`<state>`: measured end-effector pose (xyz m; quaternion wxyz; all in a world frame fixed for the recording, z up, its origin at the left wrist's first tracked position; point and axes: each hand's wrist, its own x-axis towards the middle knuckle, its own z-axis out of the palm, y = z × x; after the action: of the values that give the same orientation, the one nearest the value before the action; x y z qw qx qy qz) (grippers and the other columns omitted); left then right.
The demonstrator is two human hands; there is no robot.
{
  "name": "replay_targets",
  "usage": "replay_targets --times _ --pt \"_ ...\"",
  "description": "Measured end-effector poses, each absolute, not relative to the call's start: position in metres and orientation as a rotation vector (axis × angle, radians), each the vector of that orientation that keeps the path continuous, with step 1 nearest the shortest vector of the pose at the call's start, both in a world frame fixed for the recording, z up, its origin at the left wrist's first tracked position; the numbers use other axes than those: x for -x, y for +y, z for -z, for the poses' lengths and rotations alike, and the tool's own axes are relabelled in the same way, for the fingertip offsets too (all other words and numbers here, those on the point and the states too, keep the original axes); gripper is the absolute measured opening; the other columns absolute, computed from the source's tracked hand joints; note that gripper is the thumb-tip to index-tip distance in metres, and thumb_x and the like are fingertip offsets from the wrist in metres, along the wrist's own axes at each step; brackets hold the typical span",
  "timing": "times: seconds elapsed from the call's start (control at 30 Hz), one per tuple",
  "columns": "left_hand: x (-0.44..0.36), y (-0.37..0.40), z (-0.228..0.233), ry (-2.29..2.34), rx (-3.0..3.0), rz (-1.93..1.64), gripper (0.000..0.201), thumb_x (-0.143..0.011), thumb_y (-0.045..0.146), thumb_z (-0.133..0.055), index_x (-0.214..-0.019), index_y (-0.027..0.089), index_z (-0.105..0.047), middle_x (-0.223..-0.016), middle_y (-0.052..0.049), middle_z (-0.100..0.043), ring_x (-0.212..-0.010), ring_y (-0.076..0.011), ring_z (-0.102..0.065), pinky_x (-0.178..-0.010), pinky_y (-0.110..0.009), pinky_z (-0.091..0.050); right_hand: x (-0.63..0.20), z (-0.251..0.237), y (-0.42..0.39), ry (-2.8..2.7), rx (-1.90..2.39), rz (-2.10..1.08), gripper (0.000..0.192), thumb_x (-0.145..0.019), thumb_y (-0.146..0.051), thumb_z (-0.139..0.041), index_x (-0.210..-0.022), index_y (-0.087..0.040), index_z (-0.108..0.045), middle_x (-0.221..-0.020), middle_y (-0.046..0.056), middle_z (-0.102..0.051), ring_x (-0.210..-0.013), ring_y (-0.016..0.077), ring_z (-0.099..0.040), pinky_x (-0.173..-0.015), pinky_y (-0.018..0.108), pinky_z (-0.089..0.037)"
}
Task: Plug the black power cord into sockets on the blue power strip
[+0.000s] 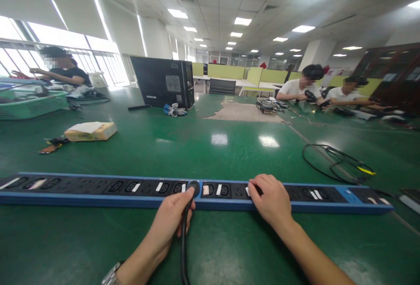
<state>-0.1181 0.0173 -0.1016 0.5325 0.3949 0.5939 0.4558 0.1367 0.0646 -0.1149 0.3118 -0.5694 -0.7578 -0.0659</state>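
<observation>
A long blue power strip (216, 204) with black socket panels and small white labels lies across the green table. My left hand (172, 215) is closed on a black power plug (195, 185), held at the strip's middle; whether its prongs sit in a socket is hidden. From that hand a thick black cable (184, 254) runs down toward me. My right hand (271, 199) lies over the strip to the right, its fingers curled over the far edge and its thumb near a white label. What is under its palm is hidden.
Behind the strip are a tissue pack (91, 132), keys (51, 145), a coiled black cable (334, 160), a black computer case (160, 81) and gloves (175, 110). A green basket (33, 105) stands at left. One person sits left, two people at right.
</observation>
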Motion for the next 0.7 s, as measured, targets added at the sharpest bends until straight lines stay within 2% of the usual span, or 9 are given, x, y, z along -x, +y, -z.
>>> replay_targets --times 0.1,0.27,0.43,0.57,0.7 --pt "0.116 0.015 0.094 1.373 -0.931 -1.174 0.05 -0.076 0.063 -0.056 -0.063 0.015 -0.052 -0.038 0.004 -0.045 -0.031 -0.007 -0.038 -0.034 -0.017 -0.025 -0.136 0.114 0.065 -1.999 1.527 0.162 0.019 -0.088 -0.028 -0.051 -0.078 -0.022 -0.067 -0.083 0.002 -0.066 -0.082 0.0166 -0.056 -0.075 0.029 -0.035" --pt "0.13 0.007 0.056 1.091 -0.842 -1.43 0.042 -0.077 0.057 -0.062 -0.072 0.017 -0.053 -0.045 0.004 -0.048 -0.04 -0.009 -0.044 -0.039 -0.019 -0.036 -0.136 0.112 0.064 -2.016 1.538 0.158 0.02 -0.088 -0.029 -0.05 -0.078 -0.022 -0.066 -0.083 0.001 -0.066 -0.081 0.016 -0.057 -0.075 0.029 -0.034" --pt "0.191 0.011 0.039 1.132 -0.647 -1.628 0.041 -0.08 0.046 -0.062 -0.061 0.019 -0.037 -0.04 0.01 -0.024 -0.033 -0.0041 -0.02 -0.034 -0.017 -0.023 -0.135 0.112 0.064 -2.011 1.533 0.167 0.02 -0.088 -0.029 -0.05 -0.078 -0.021 -0.066 -0.082 0.002 -0.066 -0.08 0.0159 -0.057 -0.075 0.029 -0.034" --pt "0.235 0.011 0.058 1.513 -0.637 -1.349 0.043 -0.078 0.051 -0.06 -0.057 0.019 -0.04 -0.036 0.009 -0.025 -0.03 -0.0045 -0.022 -0.034 -0.018 -0.018 -0.135 0.113 0.064 -2.006 1.529 0.182 0.02 -0.088 -0.028 -0.05 -0.077 -0.022 -0.066 -0.081 0.001 -0.066 -0.079 0.0156 -0.057 -0.074 0.029 -0.034" --pt "0.24 0.009 0.079 1.63 -0.671 -1.226 0.042 -0.075 0.055 -0.062 -0.06 0.018 -0.047 -0.034 0.008 -0.029 -0.03 -0.0049 -0.024 -0.035 -0.017 -0.016 -0.135 0.114 0.064 -2.01 1.538 0.178 0.02 -0.088 -0.029 -0.05 -0.077 -0.022 -0.066 -0.083 0.002 -0.066 -0.08 0.0157 -0.057 -0.074 0.029 -0.034"
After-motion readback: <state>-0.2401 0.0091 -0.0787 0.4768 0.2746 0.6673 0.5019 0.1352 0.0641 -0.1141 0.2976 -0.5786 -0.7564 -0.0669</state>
